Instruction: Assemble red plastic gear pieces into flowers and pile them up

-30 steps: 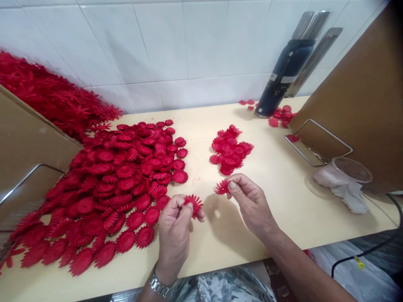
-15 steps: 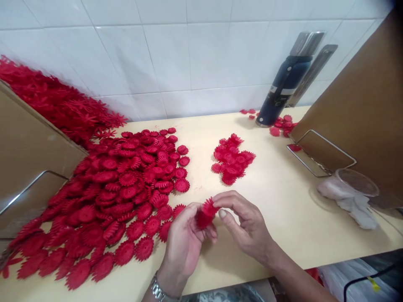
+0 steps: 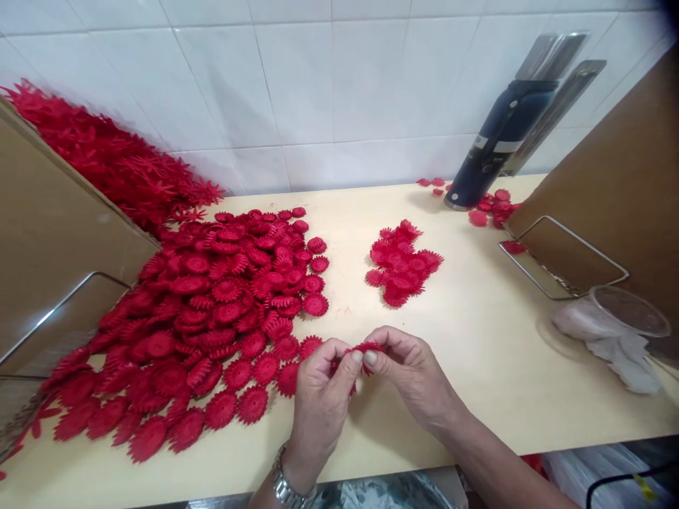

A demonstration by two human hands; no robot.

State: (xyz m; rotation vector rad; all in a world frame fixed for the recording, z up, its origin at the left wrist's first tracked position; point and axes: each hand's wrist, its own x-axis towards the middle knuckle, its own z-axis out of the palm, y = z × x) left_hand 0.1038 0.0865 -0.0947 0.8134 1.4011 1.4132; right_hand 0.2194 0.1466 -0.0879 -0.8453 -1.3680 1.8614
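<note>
Near the table's front edge, my left hand [image 3: 325, 385] and my right hand [image 3: 406, 371] meet over a small red flower-shaped piece [image 3: 366, 348] with a fringed edge. Both thumbs press on it, and the fingers close round it from behind, so most of it is hidden. A large pile of red fringed discs [image 3: 228, 290] spreads out left of my hands, its nearest discs close beside my left hand. Beyond my hands lies a smaller cluster of thin red fringed pieces [image 3: 406, 265].
A dark blue flask [image 3: 501, 134] stands at the tiled wall, loose red pieces [image 3: 496, 205] at its base. Cardboard boxes [image 3: 599, 162] border the right and left sides. A clear plastic tub [image 3: 631, 311] with a crumpled bag sits right. Star-shaped red pieces [image 3: 122, 166] heap up at far left.
My right hand has moved in against my left, and both thumbs now pinch the red piece, which was upright in my left hand. The whole view has shifted slightly.
</note>
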